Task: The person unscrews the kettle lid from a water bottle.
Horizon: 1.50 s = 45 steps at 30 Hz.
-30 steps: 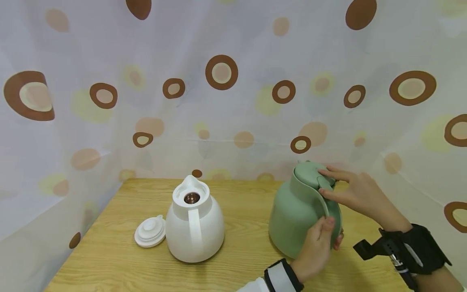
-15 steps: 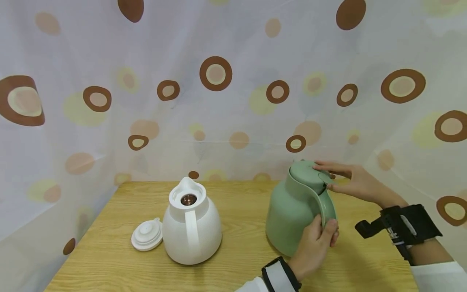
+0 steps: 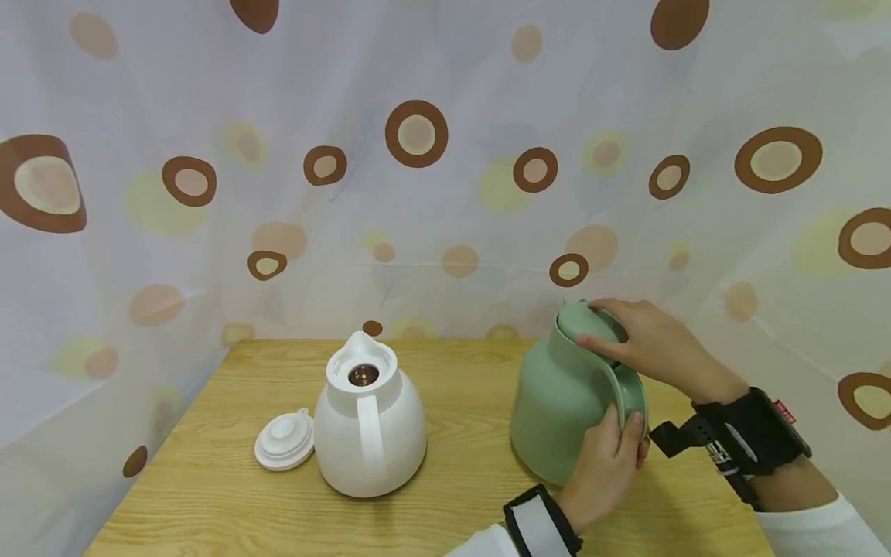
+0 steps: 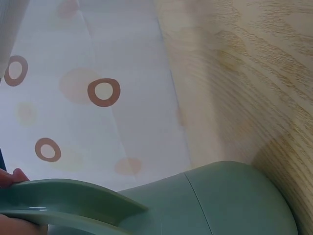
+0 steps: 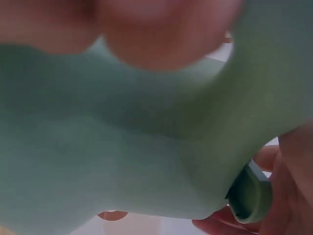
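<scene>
- Fingers (image 3: 629, 433) of the left hand (image 3: 604, 472) wrap the lower part of the green jug's handle (image 3: 622, 387), thumb on the near side; that grip looks meant to brace the jug against twisting.
- Over the top, the right hand (image 3: 650, 344) cups the green lid (image 3: 581, 325), its fingers curled around the rim and the thumb on the near edge. It is the hold one would take to turn a cap.
- Green jug (image 3: 564, 406) stands upright on the worktop (image 3: 459, 480), at the right side and fairly near, with its handle turned toward the person so both hands reach it easily.
- From the left wrist view the handle (image 4: 73, 200) arches off the jug's body (image 4: 230, 200), and a fingertip (image 4: 12, 176) shows just at the edge; the rest of the grip is out of sight there.
- Right wrist view is filled by blurred green wall and skin, too close to tell more.
- White jug (image 3: 369, 429) sits left of centre, well apart from the green one, its mouth uncovered.
- White lid (image 3: 284, 441) lies flat just beside the white jug on its left, within easy reach.
- Spotted curtain (image 3: 418, 155) hangs behind the worktop and along both its sides.
</scene>
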{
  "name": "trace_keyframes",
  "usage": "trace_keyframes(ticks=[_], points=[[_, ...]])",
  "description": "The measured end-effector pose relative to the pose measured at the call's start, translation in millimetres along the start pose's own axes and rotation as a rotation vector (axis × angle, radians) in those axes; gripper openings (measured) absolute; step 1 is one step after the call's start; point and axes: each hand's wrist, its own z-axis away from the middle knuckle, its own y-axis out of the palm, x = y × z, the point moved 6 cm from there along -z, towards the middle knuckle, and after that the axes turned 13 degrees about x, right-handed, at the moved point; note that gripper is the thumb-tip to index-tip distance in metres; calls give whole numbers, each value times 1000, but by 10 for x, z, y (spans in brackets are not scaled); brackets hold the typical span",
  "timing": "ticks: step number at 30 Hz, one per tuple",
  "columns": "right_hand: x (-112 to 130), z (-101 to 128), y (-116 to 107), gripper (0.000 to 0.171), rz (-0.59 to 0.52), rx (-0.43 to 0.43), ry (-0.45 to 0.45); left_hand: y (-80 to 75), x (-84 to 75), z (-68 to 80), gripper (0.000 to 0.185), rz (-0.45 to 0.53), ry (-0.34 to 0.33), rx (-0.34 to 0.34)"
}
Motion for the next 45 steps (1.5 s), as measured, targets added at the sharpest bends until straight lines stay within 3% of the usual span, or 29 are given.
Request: trace_keyframes(ticks=[8,16,18,24,27,45], points=[[-64,-28,4,59,-55,48,-90,-94,-263,63,26,-10,6,14],[-169,-62,-32,53,-141,121,-187,-1,-37,-29,24,-40,-20,14],[-147,-67,-52,53,-98,124,-172,10,-23,-34,24,-47,-17,17],[-17,-58,-151,65,168,59,-27,16,-20,-22,25,-22,-19,35],[28,-53,-161,66,177,60,-4,4,-16,-15,25,-22,-26,39],[-84,-95,-80,55,-24,187,-118,-27,-4,2,25,4,-39,54]])
